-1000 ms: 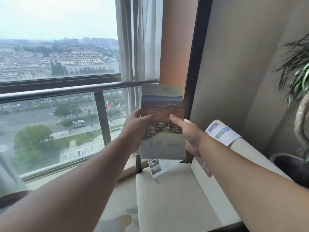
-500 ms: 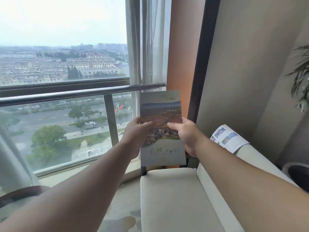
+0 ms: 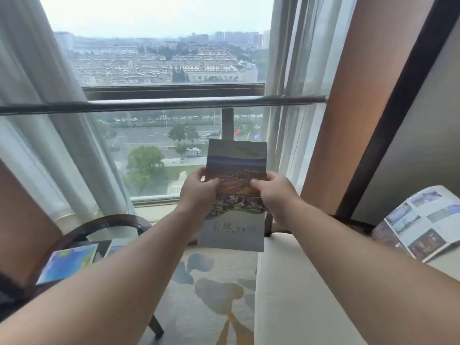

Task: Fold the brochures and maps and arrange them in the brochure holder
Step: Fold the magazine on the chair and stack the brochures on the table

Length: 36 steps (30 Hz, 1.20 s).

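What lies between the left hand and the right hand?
In the head view, the folded brochure lies between the left hand and right hand; both grip its edges.

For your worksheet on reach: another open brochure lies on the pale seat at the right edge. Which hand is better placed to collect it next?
Probably the right hand: the open brochure lies on its side. The left hand can keep gripping the folded brochure.

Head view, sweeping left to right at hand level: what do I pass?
Blue map on the side table → left hand → folded brochure → right hand → open brochure on the sofa arm.
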Each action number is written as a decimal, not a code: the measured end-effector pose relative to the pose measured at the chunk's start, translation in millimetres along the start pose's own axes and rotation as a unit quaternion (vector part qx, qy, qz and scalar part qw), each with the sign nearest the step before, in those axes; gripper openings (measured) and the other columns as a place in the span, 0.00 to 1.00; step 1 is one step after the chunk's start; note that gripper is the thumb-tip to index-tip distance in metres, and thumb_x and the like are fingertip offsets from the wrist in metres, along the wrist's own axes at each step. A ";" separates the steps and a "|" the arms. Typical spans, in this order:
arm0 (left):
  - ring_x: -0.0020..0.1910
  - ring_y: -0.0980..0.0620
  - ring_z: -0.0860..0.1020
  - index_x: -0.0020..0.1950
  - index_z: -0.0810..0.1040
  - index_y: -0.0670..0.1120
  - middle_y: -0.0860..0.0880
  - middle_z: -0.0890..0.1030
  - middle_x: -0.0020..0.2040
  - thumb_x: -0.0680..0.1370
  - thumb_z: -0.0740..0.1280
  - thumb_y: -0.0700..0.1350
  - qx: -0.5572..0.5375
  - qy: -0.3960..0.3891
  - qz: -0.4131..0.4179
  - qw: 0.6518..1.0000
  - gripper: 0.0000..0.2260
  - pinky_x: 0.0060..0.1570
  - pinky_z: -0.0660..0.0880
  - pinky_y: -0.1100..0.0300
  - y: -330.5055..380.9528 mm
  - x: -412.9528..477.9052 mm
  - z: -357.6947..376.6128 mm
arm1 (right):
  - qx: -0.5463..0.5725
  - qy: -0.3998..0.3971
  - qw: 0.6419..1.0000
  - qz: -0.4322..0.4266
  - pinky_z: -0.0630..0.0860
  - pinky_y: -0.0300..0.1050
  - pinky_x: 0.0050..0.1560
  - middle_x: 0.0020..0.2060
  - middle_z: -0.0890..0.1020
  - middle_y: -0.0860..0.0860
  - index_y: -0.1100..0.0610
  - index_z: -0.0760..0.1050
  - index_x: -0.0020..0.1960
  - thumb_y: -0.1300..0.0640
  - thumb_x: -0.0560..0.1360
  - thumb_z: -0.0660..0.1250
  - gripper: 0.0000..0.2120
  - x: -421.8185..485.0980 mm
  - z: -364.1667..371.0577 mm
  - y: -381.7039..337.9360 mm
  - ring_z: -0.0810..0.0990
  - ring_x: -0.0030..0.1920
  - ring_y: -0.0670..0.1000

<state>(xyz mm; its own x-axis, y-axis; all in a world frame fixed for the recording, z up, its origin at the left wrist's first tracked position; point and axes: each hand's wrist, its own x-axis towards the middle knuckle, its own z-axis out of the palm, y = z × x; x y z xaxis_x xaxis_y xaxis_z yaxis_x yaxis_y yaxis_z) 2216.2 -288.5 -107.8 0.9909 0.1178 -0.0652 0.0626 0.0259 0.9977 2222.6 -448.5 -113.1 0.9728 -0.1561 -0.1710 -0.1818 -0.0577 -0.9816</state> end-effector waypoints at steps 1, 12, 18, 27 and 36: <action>0.46 0.39 0.83 0.50 0.77 0.51 0.43 0.84 0.48 0.77 0.64 0.38 0.007 0.019 -0.006 1.000 0.09 0.49 0.79 0.35 -5.8 6.3 -19.9 | -0.009 -0.011 1.000 0.004 0.81 0.59 0.54 0.45 0.86 0.54 0.53 0.79 0.44 0.61 0.78 0.65 0.07 5.5 20.3 3.5 0.85 0.50 0.59; 0.49 0.37 0.82 0.49 0.77 0.52 0.43 0.83 0.50 0.76 0.66 0.42 0.064 0.092 -0.055 0.992 0.05 0.50 0.79 0.37 -81.0 135.3 -235.5 | -0.095 -0.058 0.992 0.056 0.82 0.54 0.51 0.44 0.85 0.55 0.54 0.78 0.43 0.62 0.77 0.66 0.05 90.0 267.9 45.5 0.85 0.46 0.57; 0.46 0.47 0.81 0.55 0.77 0.50 0.49 0.83 0.48 0.77 0.66 0.41 0.133 0.113 -0.105 0.979 0.08 0.48 0.79 0.51 -148.5 196.0 -326.7 | -0.201 -0.072 0.972 0.094 0.81 0.53 0.49 0.43 0.83 0.53 0.54 0.76 0.45 0.59 0.74 0.67 0.01 126.4 372.8 98.0 0.83 0.45 0.55; 0.42 0.53 0.77 0.59 0.75 0.51 0.51 0.81 0.48 0.77 0.64 0.44 0.261 0.143 -0.239 0.924 0.11 0.34 0.67 0.59 -310.7 218.6 -390.3 | -0.344 -0.142 0.916 0.150 0.78 0.53 0.53 0.52 0.79 0.51 0.51 0.68 0.60 0.57 0.77 0.66 0.13 159.6 459.8 240.9 0.79 0.50 0.54; 0.54 0.45 0.76 0.65 0.69 0.52 0.49 0.78 0.55 0.77 0.64 0.46 0.400 0.137 -0.289 0.859 0.16 0.50 0.75 0.49 -401.5 246.9 -405.2 | -0.397 -0.187 0.883 0.167 0.71 0.46 0.40 0.52 0.79 0.50 0.51 0.62 0.70 0.60 0.78 0.63 0.23 193.9 499.4 338.7 0.76 0.46 0.54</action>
<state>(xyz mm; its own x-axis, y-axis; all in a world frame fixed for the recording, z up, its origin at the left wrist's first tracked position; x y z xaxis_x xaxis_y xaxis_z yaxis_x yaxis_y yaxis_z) 2387.5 132.4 -531.9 0.7089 0.5462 -0.4462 0.7045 -0.5186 0.4845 2421.2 -5.9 -520.9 0.7982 0.0322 -0.6015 -0.3666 -0.7663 -0.5276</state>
